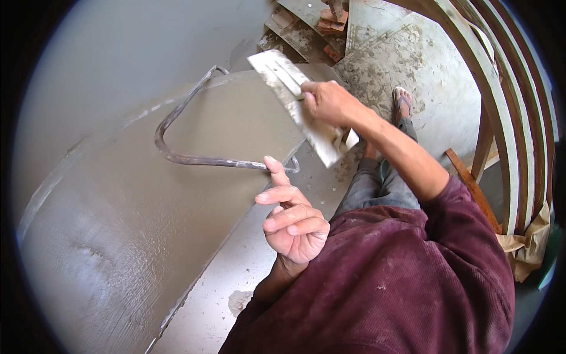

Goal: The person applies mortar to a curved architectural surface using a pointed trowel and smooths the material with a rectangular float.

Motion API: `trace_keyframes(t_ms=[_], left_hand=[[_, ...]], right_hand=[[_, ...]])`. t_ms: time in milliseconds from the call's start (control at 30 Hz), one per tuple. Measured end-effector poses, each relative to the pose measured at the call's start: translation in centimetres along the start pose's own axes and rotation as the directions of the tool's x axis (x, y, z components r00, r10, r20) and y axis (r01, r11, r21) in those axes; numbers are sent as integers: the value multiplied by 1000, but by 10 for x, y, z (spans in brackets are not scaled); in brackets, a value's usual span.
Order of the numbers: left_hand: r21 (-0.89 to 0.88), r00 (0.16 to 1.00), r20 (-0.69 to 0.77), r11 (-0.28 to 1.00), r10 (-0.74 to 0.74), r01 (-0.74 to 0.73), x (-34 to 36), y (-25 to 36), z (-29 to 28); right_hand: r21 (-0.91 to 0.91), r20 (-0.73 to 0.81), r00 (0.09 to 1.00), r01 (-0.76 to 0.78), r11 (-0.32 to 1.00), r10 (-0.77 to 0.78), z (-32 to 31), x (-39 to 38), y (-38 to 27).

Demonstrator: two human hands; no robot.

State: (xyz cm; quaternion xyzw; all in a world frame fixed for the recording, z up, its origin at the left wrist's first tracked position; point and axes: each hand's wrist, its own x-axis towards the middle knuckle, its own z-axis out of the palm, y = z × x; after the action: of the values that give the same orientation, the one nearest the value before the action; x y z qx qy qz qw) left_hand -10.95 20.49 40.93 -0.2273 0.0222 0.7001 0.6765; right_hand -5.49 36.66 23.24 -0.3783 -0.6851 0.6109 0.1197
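My right hand grips a plastering trowel by its handle. The trowel's long metal blade, smeared with pale mortar, looks slightly blurred over the edge of a slab of smooth, wet-looking cement. My left hand is held palm up, its fingers loosely curled and apart, with nothing in them. Its index fingertip overlaps a bent, dark metal rod; whether they touch I cannot tell. The rod curves over the slab, one end near a grey wall and the other by the slab's edge.
Curved wooden frames stand at the right, with a brown plank and crumpled brown paper beside them. Red bricks sit on mortar-stained steps at the far side. Splatters mark the pale floor near my sandalled foot.
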Motion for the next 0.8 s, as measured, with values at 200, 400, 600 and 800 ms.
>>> trace_keyframes(t_ms=[200, 400, 600, 800], left_hand=[[80, 999, -43, 996, 31, -28, 1, -1, 3], [64, 999, -36, 998, 27, -24, 5, 2, -1], [58, 1000, 17, 998, -9, 8, 3, 1, -6], [98, 952, 302, 995, -51, 22, 9, 9, -37]], right_hand=[[61, -91, 996, 29, 998, -23, 1, -15, 27], [237, -4, 998, 58, 970, -58, -31, -51, -53], [184, 13, 993, 115, 976, -119, -15, -39, -45], [76, -48, 983, 181, 981, -177, 18, 7, 37]])
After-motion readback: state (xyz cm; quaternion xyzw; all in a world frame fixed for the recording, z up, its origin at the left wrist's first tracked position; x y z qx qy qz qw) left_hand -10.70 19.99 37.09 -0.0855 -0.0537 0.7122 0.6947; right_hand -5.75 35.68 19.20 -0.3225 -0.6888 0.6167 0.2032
